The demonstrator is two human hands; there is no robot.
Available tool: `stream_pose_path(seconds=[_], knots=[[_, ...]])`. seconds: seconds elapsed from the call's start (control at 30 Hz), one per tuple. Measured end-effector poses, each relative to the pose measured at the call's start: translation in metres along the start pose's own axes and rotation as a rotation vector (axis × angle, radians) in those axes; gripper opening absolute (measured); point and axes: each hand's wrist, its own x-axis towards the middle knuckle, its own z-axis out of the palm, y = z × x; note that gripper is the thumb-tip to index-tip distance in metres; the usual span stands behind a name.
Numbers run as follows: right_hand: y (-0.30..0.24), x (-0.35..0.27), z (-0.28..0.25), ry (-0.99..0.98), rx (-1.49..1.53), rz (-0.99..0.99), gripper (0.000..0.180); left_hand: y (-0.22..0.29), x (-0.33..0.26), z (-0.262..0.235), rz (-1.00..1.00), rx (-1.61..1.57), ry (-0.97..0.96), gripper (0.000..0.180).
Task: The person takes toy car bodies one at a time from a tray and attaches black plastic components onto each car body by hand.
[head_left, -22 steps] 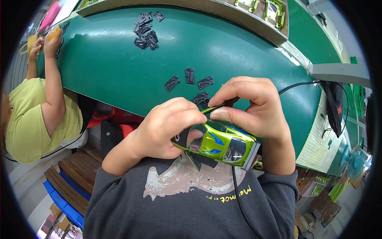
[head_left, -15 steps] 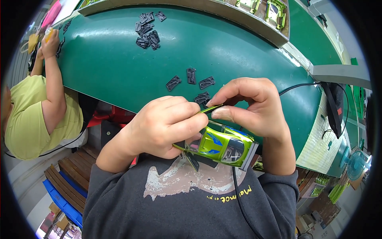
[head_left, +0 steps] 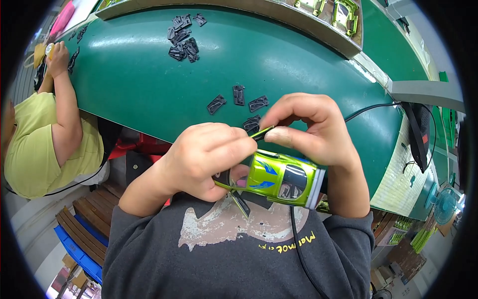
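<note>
Here, from left to right:

- A co-worker (head_left: 45, 134) in a yellow top sits at the far left, one hand (head_left: 59, 52) raised to the edge of the green table (head_left: 139, 89).
- A heap of small black parts (head_left: 181, 37) lies on the table toward its far side; four more black parts (head_left: 238, 102) lie loose near the person's hands.
- The left hand (head_left: 204, 159) is curled round the front end of a lime-green toy car body (head_left: 279, 177), fingers clamped on it, thumb under its edge.
- The car body is held off the table, close to the chest over a grey shirt (head_left: 234, 259), between both hands, its blue-flamed side up.
- The right hand (head_left: 308, 129) arches over the car from above, thumb and forefinger pinched on a thin strip at its upper edge.
- A black cable (head_left: 368, 107) runs right across the table.
- A tray (head_left: 323, 22) at the table's far rim holds more green car bodies (head_left: 346, 12).
</note>
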Motion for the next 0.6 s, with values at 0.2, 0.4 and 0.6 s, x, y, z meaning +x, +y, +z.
stream_pose_path(seconds=[0.2, 0.4, 0.6], knots=[[-0.009, 0.004, -0.002, 0.221, -0.566, -0.502, 0.033, 0.001, -0.001, 0.000, -0.730, -1.241, 0.355, 0.035], [0.005, 0.003, 0.024, 0.307, -0.920, -0.618, 0.021, -0.010, -0.003, 0.008, -0.882, -1.671, 0.320, 0.029], [0.014, 0.004, 0.035, 0.385, -0.971, -0.643, 0.020, -0.012, -0.005, 0.010, -0.938, -1.779, 0.328, 0.029]])
